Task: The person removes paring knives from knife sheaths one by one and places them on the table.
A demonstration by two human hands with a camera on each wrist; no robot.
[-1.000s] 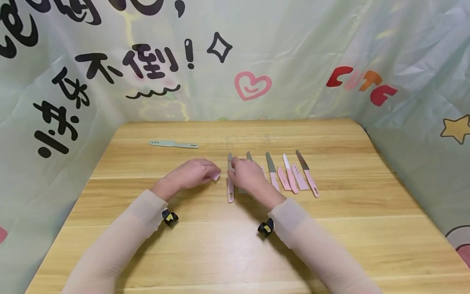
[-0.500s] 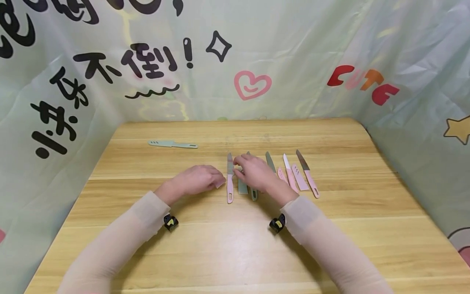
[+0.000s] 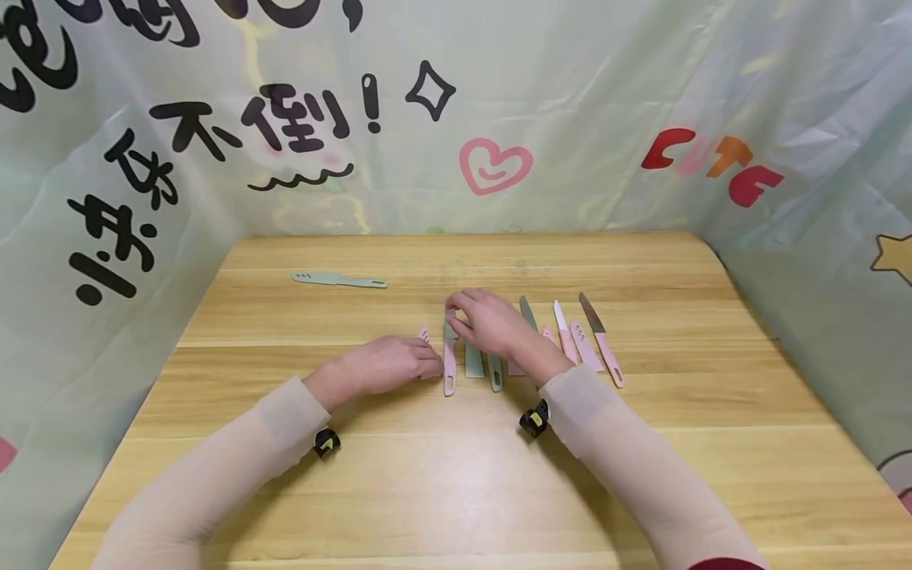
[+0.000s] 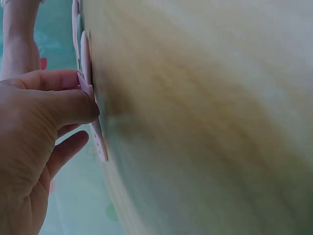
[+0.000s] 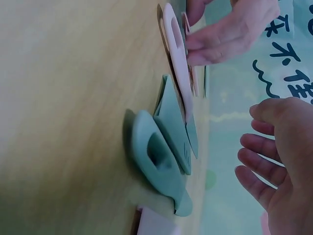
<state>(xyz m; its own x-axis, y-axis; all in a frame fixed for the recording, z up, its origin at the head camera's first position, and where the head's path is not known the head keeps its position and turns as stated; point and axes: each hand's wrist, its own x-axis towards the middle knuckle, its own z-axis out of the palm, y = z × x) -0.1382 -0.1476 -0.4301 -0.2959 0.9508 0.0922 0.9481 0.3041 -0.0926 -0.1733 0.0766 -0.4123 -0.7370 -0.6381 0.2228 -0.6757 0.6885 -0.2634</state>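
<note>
My left hand (image 3: 381, 366) pinches a pink knife sheath (image 3: 423, 333) just left of a pink-handled knife (image 3: 450, 366). The left wrist view shows thumb and index finger on that slotted sheath (image 4: 100, 145), low against the tabletop. Over the knife's blade hovers my right hand (image 3: 492, 324), fingers loosely bent and holding nothing; in the right wrist view the hand (image 5: 279, 156) appears apart from the knives. A green sheath (image 3: 473, 362) and a green-handled knife (image 3: 495, 374) lie under and beside the right hand, partly hidden by it.
Right of my right hand lie a grey-bladed knife (image 3: 528, 311), a pink knife with a white blade (image 3: 567, 340), a pink sheath (image 3: 586, 348) and another pink-handled knife (image 3: 606, 348). A sheathed green knife (image 3: 338, 280) lies at the back left. Printed cloth (image 3: 570, 95) surrounds the table.
The left hand has come slightly nearer with the pink sheath, whose slotted end now shows beyond the fingers. The right hand drew right off the pink-handled knife, then moved back over its blade.
</note>
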